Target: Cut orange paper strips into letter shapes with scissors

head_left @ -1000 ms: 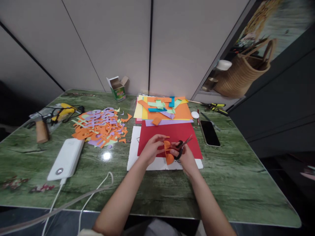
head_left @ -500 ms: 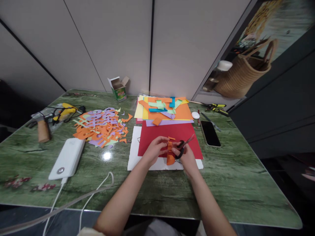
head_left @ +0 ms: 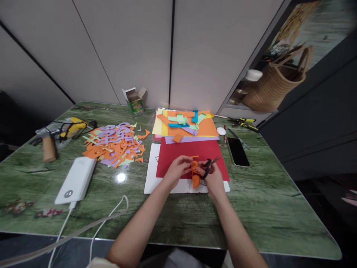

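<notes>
Head view shows the orange paper (head_left: pixel 196 181) has moved a bit right, left hand (head_left: pixel 177 169) pinching it, right hand (head_left: pixel 215 181) holding scissors (head_left: pixel 211 163) pointed away, so likely not cutting now.

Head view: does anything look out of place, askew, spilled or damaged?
The white paper sheet under the red rectangular paper sheet has a ragged near edge, as if torn, unlike the red one's straight sides. A curved orange paper scrap strays from the multicoloured scrap heap. Nothing looks spilled.
</notes>
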The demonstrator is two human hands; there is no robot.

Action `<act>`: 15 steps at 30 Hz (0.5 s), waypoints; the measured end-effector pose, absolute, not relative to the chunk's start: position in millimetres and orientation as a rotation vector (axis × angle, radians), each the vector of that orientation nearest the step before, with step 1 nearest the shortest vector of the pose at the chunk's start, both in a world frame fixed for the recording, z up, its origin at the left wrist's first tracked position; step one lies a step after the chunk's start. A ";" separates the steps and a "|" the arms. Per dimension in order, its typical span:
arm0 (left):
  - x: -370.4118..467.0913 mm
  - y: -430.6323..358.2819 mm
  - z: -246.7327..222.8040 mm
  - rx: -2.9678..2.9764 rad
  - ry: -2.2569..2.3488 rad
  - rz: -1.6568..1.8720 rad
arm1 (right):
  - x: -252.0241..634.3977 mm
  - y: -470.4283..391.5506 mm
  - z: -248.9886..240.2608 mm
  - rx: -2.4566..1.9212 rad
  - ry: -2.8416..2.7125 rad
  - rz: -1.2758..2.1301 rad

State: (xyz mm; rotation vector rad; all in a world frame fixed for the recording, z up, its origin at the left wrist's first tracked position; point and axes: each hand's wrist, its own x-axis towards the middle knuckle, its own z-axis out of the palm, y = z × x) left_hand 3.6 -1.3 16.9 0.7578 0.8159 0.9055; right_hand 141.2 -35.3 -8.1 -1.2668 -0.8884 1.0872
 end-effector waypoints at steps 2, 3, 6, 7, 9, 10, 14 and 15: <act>3.6 -1.5 17.6 0.742 0.791 0.909 | 141.7 -34.9 -9.2 -1.292 -0.914 1.058; 3.5 -1.9 18.0 0.738 0.784 0.907 | 141.9 -34.7 -9.7 -1.310 -0.932 1.042; 3.6 -3.3 19.2 0.740 0.770 0.889 | 141.7 -34.1 -11.3 -1.356 -0.997 1.027; 3.9 -3.6 19.2 0.743 0.762 0.882 | 141.6 -34.0 -11.8 -1.365 -1.015 1.032; 4.5 -3.7 18.5 0.751 0.753 0.870 | 141.4 -33.5 -12.5 -1.380 -1.031 1.034; 4.8 -3.3 17.8 0.761 0.762 0.870 | 141.4 -33.3 -12.7 -1.387 -1.031 1.026; 4.1 0.4 13.9 0.927 0.908 0.956 | 141.0 -32.1 -13.3 -1.373 -1.002 0.981; 3.4 1.2 13.3 0.983 0.942 0.989 | 140.9 -31.7 -13.4 -1.361 -0.985 0.977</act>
